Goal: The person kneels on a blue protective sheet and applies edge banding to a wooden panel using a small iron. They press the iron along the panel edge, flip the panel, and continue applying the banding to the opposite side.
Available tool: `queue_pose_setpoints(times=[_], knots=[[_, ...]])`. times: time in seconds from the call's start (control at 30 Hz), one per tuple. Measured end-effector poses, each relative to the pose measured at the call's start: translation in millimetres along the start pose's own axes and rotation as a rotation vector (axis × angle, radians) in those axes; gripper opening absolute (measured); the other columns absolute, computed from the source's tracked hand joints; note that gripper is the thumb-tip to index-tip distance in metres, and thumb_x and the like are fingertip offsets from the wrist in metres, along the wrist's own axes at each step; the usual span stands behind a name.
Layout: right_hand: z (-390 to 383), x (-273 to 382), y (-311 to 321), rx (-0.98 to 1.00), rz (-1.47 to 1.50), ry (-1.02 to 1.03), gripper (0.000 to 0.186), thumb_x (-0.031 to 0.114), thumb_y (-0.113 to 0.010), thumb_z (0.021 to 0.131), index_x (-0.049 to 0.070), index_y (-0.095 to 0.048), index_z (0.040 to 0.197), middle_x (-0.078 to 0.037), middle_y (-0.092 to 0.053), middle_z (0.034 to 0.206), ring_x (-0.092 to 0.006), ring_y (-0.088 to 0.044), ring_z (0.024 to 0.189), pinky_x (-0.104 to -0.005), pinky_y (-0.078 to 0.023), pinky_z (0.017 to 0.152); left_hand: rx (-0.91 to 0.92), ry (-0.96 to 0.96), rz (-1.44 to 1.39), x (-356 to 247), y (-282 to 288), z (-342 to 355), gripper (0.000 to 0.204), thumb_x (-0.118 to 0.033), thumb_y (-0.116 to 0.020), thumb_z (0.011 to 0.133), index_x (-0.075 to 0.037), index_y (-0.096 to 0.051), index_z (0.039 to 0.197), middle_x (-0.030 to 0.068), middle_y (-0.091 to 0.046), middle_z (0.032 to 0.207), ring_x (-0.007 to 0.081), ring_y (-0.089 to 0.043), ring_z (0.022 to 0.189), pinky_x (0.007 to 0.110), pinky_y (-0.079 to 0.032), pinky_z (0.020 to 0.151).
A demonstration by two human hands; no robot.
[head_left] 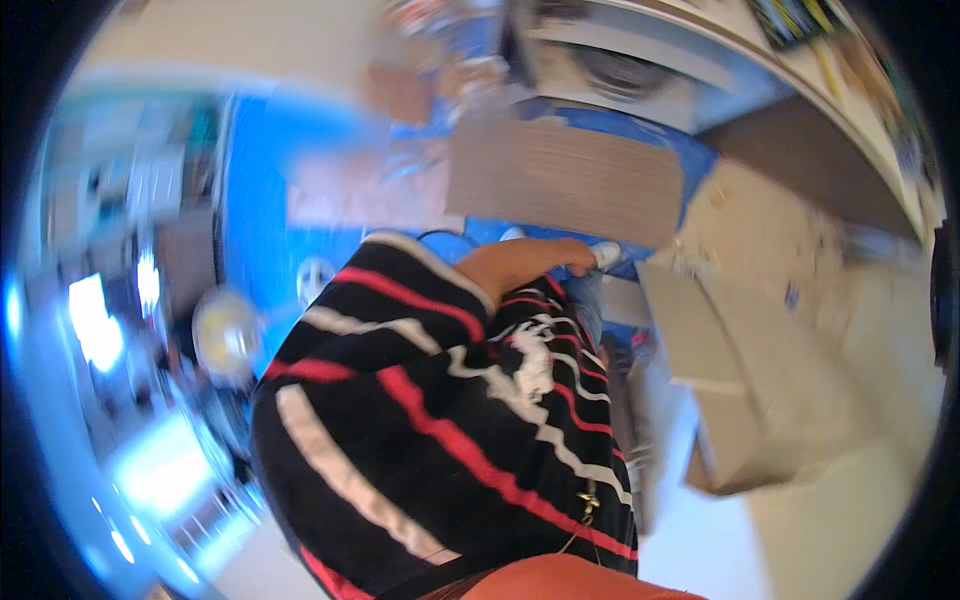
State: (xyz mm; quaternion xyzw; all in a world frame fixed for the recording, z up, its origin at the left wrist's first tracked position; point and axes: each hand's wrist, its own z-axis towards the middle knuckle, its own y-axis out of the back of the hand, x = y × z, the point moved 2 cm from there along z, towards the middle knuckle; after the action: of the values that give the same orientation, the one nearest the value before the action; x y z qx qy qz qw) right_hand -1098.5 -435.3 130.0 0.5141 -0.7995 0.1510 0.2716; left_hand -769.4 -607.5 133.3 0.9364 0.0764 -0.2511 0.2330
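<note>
My left arm in a striped short sleeve reaches across my torso. My left hand (578,260) is blurred beside my jeans (583,305), above one white shoe (604,254); its fingers are too smeared to read, and I cannot tell if they hold anything. My right hand is out of sight. Near my feet lie a brown board (565,175) and a pale pink sheet (340,200) on a blue floor covering (255,170). A metal clasp (588,500) hangs against my shirt.
Folded cardboard (740,380) takes up the right side. A white shelving unit (630,50) with a dark coiled item stands at the top. A fan-like round object (225,335) and cluttered furniture fill the left, beside bright lights. Blurred small items sit near the top centre.
</note>
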Motion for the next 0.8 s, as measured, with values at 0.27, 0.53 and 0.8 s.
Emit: queue_pose_setpoints(times=[0.27, 0.53, 0.8], knots=[[145, 196, 32, 0.282, -0.586, -0.102, 0.018, 0.026, -0.061, 0.101, 0.008, -0.06, 0.104, -0.005, -0.065, 0.09, -0.0159, -0.058, 0.071, -0.0315, -0.051, 0.061, -0.584, -0.048, -0.383, -93, 104, 30, 0.025, -0.021, -0.067, 0.078, -0.003, -0.075, 0.093, 0.0167, -0.074, 0.084, 0.0356, -0.072, 0.079, 0.052, -0.053, 0.066], [137, 414, -118, 0.404, -0.577, 0.458, 0.037, 0.034, -0.053, 0.105, 0.006, -0.055, 0.128, -0.015, -0.065, 0.122, -0.0244, -0.065, 0.105, -0.0383, -0.053, 0.088, -0.462, 0.13, -0.288, -70, 80, 82, 0.029, -0.02, -0.073, 0.073, -0.003, -0.076, 0.096, 0.0169, -0.075, 0.088, 0.0356, -0.072, 0.082, 0.053, -0.055, 0.07], [56, 286, -66, 0.451, -0.684, 0.349, 0.046, 0.035, -0.056, 0.105, 0.001, -0.056, 0.135, -0.018, -0.061, 0.133, -0.0289, -0.062, 0.121, -0.0428, -0.049, 0.105, -0.35, -0.052, -0.151, -88, 56, 138, 0.024, -0.019, -0.073, 0.071, -0.008, -0.078, 0.091, 0.0134, -0.075, 0.09, 0.0313, -0.069, 0.082, 0.05, -0.052, 0.07]])
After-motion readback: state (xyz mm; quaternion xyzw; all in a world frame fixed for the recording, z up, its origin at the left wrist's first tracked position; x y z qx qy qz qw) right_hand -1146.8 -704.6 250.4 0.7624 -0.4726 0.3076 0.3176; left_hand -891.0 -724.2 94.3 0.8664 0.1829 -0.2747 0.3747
